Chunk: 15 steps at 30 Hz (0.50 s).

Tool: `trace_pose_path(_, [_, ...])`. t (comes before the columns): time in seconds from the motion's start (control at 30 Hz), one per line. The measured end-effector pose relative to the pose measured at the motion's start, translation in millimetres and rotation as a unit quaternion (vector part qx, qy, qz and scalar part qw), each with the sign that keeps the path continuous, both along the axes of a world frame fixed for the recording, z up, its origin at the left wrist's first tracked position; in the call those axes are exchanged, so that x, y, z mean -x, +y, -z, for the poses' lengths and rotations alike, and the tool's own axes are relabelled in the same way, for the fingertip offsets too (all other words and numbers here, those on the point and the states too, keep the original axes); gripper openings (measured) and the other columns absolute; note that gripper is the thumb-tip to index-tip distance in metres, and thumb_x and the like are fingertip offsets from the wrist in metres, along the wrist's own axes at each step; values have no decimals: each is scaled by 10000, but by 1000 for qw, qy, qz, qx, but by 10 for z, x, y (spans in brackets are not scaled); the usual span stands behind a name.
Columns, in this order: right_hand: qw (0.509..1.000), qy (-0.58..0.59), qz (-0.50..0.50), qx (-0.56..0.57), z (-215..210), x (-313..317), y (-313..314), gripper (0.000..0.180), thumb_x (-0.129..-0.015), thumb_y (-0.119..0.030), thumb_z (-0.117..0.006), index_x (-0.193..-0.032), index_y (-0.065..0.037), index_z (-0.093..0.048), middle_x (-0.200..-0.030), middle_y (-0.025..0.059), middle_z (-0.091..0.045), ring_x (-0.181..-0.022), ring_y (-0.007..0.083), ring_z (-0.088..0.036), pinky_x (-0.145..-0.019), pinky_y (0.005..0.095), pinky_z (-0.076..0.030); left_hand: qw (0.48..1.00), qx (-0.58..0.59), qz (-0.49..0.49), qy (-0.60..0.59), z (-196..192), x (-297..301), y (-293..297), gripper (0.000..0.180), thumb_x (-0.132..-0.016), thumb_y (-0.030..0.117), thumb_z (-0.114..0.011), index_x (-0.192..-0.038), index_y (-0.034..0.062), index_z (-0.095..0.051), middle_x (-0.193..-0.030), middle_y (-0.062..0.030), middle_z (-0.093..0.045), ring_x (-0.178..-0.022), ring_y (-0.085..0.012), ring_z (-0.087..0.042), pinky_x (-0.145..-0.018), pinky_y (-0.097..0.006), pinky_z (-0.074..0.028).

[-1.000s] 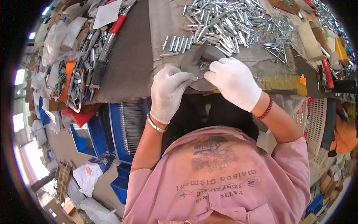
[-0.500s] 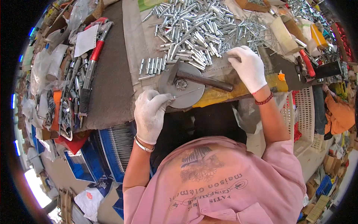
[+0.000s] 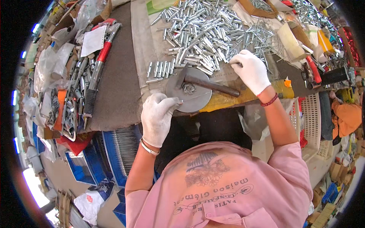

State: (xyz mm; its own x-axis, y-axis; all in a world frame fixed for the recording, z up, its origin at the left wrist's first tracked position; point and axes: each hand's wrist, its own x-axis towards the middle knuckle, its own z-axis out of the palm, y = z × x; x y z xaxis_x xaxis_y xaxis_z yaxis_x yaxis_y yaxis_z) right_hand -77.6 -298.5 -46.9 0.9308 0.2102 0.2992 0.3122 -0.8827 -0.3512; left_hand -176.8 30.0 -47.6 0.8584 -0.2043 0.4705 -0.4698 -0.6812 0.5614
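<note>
- left hand [image 3: 157,117] in a white cotton glove, pinching a small metal pin [image 3: 181,101] at the edge of the round grey steel disc [image 3: 189,95]
- dark iron hammer [image 3: 207,83] lying loose across that disc
- right hand [image 3: 251,70], gloved too, fingers curled into the heap of shiny silver metal tubes [image 3: 197,34]; can't tell what it's got
- white plastic basket [image 3: 310,125] off right, contents hidden

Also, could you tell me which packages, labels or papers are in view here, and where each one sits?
White paper sheet: upper left, on the tool pile, rectangular.
Clear plastic bags: far left edge, crumpled.
Green-and-white printed sheet: top centre, under the metal tubes.
White bag with red mark: floor, lower left.
</note>
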Motion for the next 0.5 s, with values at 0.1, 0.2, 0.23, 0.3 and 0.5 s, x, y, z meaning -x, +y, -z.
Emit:
trace_pose_path(0.1, [1000,3,-9,-12,-18,-3,-7,82,-891,-180,-737,-911,-115,-782,-942,83,-683,-879,307,-705,-784,399,-558,1000,1,-2,8,-20,4,2,189,-780,53,-819,-944,130,-763,-857,-83,-648,-842,-325,-653,-744,-425,-518])
trace_pose_path(0.2, [999,29,15,28,-31,8,79,91,-884,-175,-746,-925,-99,-775,-947,94,-689,-882,306,-707,-792,399,-559,1000,3,-5,15,42,19,33,188,-780,52,-816,-942,129,-759,-867,-86,-650,-849,-332,-654,-744,-431,-518])
trace_pose_path(0.23, [999,33,9,27,-20,-4,79,91,-884,-175,-746,-925,-99,-775,-947,94,-689,-882,306,-707,-792,399,-559,999,14,3,30,71,7,42,189,-780,52,-816,-943,129,-758,-871,-87,-651,-850,-333,-652,-748,-432,-518])
trace_pose_path(0.3, [999,20,8,24,11,-36,12,100,-875,-150,-754,-944,-79,-766,-943,103,-694,-880,289,-714,-803,389,-562,998,25,-1,51,97,5,50,191,-779,53,-816,-943,129,-756,-874,-87,-652,-852,-334,-650,-751,-432,-518])
trace_pose_path(0.5, [982,29,-84,-167,-296,345,606,76,-855,-39,-780,-917,-40,-736,-912,88,-687,-801,172,-697,-723,282,-553,999,17,-11,29,159,17,47,184,-774,67,-809,-933,136,-748,-870,-86,-627,-871,-328,-639,-758,-434,-514])
